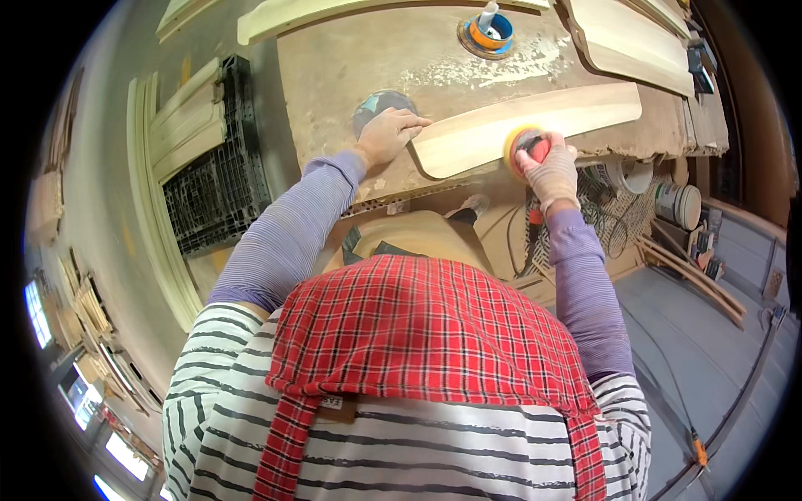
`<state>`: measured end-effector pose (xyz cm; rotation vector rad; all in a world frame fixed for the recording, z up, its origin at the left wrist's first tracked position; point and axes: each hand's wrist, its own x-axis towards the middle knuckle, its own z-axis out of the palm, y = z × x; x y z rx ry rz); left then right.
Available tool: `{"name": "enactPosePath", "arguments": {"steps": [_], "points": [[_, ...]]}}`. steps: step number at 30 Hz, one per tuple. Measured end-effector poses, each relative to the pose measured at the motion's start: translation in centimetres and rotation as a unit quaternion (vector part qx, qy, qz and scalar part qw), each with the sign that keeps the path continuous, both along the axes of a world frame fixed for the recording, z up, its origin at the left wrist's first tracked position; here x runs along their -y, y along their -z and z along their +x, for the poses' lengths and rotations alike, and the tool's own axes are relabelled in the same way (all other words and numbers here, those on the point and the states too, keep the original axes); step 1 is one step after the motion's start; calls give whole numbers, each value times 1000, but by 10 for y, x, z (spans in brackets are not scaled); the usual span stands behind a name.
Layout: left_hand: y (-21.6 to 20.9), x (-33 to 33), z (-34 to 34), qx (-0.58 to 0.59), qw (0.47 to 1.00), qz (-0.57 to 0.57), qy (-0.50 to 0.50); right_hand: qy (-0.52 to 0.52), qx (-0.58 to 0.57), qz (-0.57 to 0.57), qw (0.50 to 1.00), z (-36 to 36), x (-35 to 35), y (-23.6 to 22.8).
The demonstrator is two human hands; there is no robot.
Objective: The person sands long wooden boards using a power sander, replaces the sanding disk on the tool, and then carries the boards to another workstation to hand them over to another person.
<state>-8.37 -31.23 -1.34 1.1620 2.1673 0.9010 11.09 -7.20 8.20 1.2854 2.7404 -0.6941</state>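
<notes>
A pale curved wooden board [476, 134] lies across the near part of the workbench. My left hand [388, 137] is at its left end, with the fingers closed together and the fingertips at the board's edge. Just beyond that hand sits a round grey-green disc [374, 107], partly hidden by it. My right hand [553, 171], in a pale covering, is wrapped round a red power sander [535, 150]. The sander's yellow-rimmed pad rests at the board's near edge, right of the middle. Under the right wrist hangs a dark hose or cord.
A blue and orange tape-like ring [491, 33] with a white nozzle stands farther back on the workbench [334, 75]. More shaped boards [631, 46] lie at the far right. To the left, wooden pieces rest on a black pallet [213, 196]. White buckets [678, 205] stand below right.
</notes>
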Motion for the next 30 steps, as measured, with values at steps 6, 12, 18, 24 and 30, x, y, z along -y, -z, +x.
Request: {"name": "enactPosePath", "arguments": {"steps": [6,12,18,24,30], "points": [[-10,0,11,-13,998,49,-37,-238,81,-85,964,-25,107,-31],[1,6,14,-28,997,41,-56,-89,24,-51,994,-19,6,-16],[5,-4,14,-53,997,38,-39,155,-7,6,988,-9,-132,2],[6,-2,13,-41,997,28,-54,-29,20,-63,997,-34,-14,-10],[9,-1,12,-45,997,36,-59,-163,9,-102,981,-15,75,18]]}}
